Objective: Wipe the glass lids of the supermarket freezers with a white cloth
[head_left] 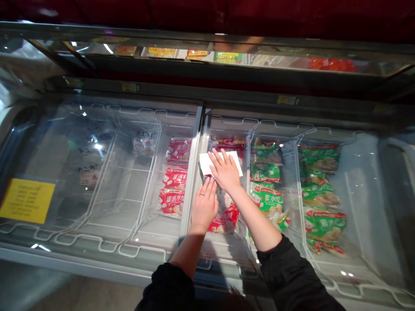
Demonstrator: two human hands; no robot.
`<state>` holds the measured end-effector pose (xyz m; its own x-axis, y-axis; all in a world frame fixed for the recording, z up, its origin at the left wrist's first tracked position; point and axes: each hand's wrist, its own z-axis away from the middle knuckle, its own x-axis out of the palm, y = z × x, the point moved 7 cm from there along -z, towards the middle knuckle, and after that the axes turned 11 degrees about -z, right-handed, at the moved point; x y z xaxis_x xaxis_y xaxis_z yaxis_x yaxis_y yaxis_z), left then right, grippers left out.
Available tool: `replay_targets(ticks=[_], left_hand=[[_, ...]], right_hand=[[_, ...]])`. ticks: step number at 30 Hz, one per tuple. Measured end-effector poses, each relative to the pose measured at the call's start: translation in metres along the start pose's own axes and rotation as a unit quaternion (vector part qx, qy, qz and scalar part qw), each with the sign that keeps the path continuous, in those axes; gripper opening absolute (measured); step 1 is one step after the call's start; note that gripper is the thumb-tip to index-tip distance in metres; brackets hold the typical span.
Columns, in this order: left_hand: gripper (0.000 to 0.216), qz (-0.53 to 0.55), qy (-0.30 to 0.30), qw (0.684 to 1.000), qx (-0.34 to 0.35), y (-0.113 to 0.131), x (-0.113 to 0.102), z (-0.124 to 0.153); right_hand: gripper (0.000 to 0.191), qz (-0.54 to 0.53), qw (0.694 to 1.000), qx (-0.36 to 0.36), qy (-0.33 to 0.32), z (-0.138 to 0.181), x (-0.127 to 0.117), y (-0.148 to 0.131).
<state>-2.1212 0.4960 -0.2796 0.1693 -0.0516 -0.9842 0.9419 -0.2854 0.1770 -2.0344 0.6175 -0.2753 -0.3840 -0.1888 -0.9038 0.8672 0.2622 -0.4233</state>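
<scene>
My right hand (226,172) lies flat on a white paper sheet (205,161), fingers stretched out, with the sheet against the sliding glass lid of a chest freezer. Just below and to the left, my left hand (205,208) rests on the lid beside its metal edge strip (191,172). A ring circles one of its fingers, and those fingers are extended with no object visible in them. Under the glass near both hands are red dumpling bags (228,220), partly covered by my hands and forearms.
Green dumpling bags (269,196) fill wire baskets on the right. More red bags (173,177) sit left of the strip. A yellow notice (27,201) is on the left glass. Price tags (287,100) line the back rail, below a mirrored panel (227,56).
</scene>
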Motion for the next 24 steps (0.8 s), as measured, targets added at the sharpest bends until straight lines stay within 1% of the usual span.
replay_targets(ticks=[3,5,7,9,10,11,13,16,18,20,21,23,24], left_hand=[[0.063,-0.002,0.001,1.000,0.000,0.000,-0.003,-0.001],[0.064,-0.004,0.002,1.000,0.000,0.000,-0.004,0.000],[0.064,-0.001,0.005,1.000,-0.002,0.000,-0.004,0.000],[0.062,0.007,0.007,1.000,-0.003,0.000,-0.001,0.002],[0.060,0.012,0.006,1.000,-0.003,-0.001,0.001,0.002],[0.058,0.016,0.006,1.000,-0.002,-0.001,0.004,0.003],[0.054,0.021,0.005,1.000,-0.003,-0.001,0.007,0.004],[0.054,0.014,0.014,1.000,-0.002,-0.001,0.004,0.004],[0.057,0.005,0.022,1.000,-0.001,0.000,0.000,0.003],[0.059,-0.003,0.029,1.000,-0.001,0.000,-0.005,0.002],[0.060,-0.007,0.032,0.999,-0.001,0.000,-0.006,0.001],[0.059,-0.010,0.043,0.999,-0.001,0.000,-0.007,0.001],[0.058,-0.011,0.050,0.999,0.000,0.000,-0.006,0.002]], right_hand=[[0.058,-0.004,0.999,-0.050,-0.020,-0.034,-0.003,-0.003],[0.059,-0.007,0.999,-0.032,-0.003,-0.045,-0.006,-0.001],[0.060,-0.010,0.999,0.025,0.026,-0.040,-0.006,0.001],[0.061,-0.012,0.996,0.075,0.046,-0.024,-0.001,-0.002],[0.061,-0.013,0.995,0.087,0.049,-0.016,0.003,-0.006],[0.061,-0.013,0.995,0.088,0.047,-0.010,0.007,-0.011],[0.060,-0.013,0.997,0.067,0.036,-0.005,0.012,-0.019],[0.058,-0.013,0.999,0.028,0.009,-0.021,0.010,-0.020],[0.057,-0.014,0.999,0.034,0.010,-0.037,0.003,-0.012],[0.057,-0.016,0.996,0.076,0.045,-0.045,-0.007,0.000],[0.058,-0.016,0.992,0.107,0.069,-0.044,-0.011,0.007],[0.058,-0.011,0.981,0.167,0.101,-0.030,-0.013,0.015],[0.058,-0.005,0.977,0.186,0.101,-0.021,-0.012,0.016]])
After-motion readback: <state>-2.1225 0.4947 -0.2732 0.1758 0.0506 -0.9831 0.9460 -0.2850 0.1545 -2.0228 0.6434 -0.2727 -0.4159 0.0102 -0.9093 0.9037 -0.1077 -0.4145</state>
